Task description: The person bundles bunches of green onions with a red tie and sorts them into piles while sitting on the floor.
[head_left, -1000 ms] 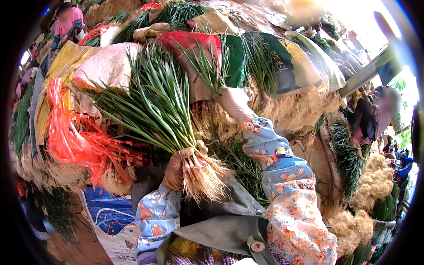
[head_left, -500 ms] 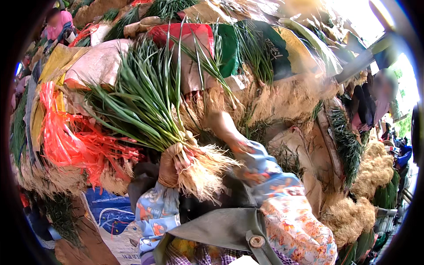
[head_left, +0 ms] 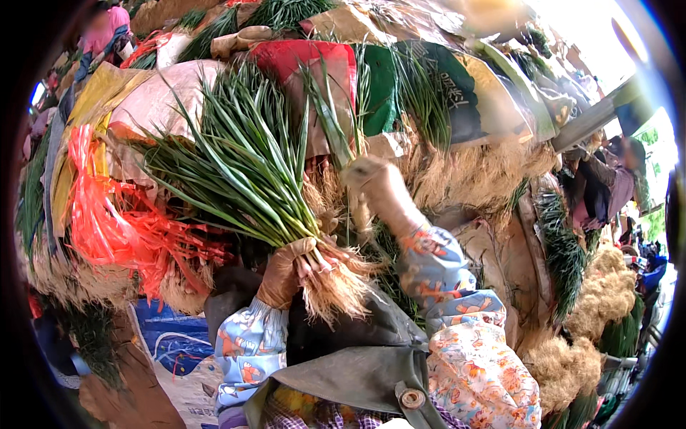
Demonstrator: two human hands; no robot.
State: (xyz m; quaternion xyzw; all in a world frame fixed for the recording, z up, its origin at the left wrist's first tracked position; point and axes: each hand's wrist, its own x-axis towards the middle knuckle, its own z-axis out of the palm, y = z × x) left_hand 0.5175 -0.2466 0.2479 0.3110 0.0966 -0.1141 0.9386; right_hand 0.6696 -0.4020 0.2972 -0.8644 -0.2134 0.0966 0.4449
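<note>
A thick bunch of green onions (head_left: pixel 250 179) leans up and to the left, its leaves fanned out. My left hand (head_left: pixel 281 277) is wrapped round the bunch near the white bases. Long pale roots (head_left: pixel 336 286) hang out past that hand to the right. To the upper right of it, my right hand (head_left: pixel 373 177), slightly blurred, is closed on a few more green onions (head_left: pixel 331 121). Their leaves rise above the fingers and pale roots dangle below. Patterned sleeves cover both forearms, and a dark apron (head_left: pixel 350 372) lies across my lap.
Red plastic strips (head_left: pixel 107 222) hang at the left. A rooted pile of green onions (head_left: pixel 457 168) lies ahead, partly covered by red, green and yellow sacks (head_left: pixel 375 86). Root bundles (head_left: pixel 564 365) are stacked at the right. One person (head_left: pixel 107 32) is at far left, another (head_left: pixel 607 179) at right.
My right hand has risen slightly and now holds a few green onions upright, beside the bunch. The left hand still grips the bunch, which has shifted a little right.
</note>
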